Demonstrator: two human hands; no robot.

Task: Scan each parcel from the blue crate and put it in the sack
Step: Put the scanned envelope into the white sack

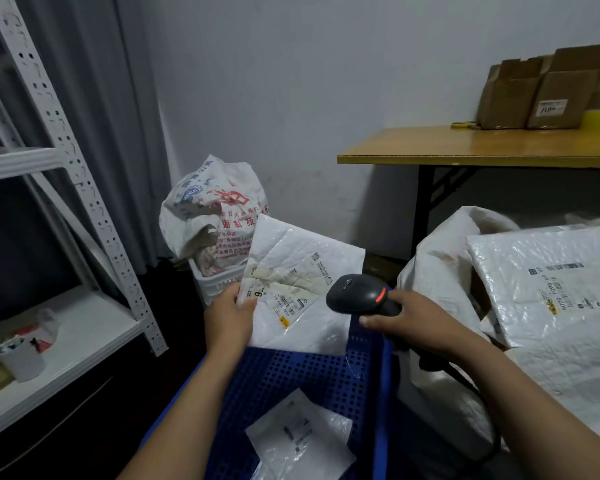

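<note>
Your left grip (229, 315) pinched the parcel (302, 251) by its edge — light, floppy, slick, I'd judge; your right grip (420, 323) clasped the scanner (355, 292).

Dim, cool grey light fills the room. The table (482, 147) top carries a pale sheen from above, with deep shadow beneath it. Below the table, the wrapped parcel (551, 278) on the sack (440, 271) glints with small glare, and the scanner (361, 296) shows 1 red glow. Print on the held parcel (302, 271) is soft. Far left of the table, the rack (80, 188) leans and bows from wide-angle distortion, its lower bays almost black.
</note>
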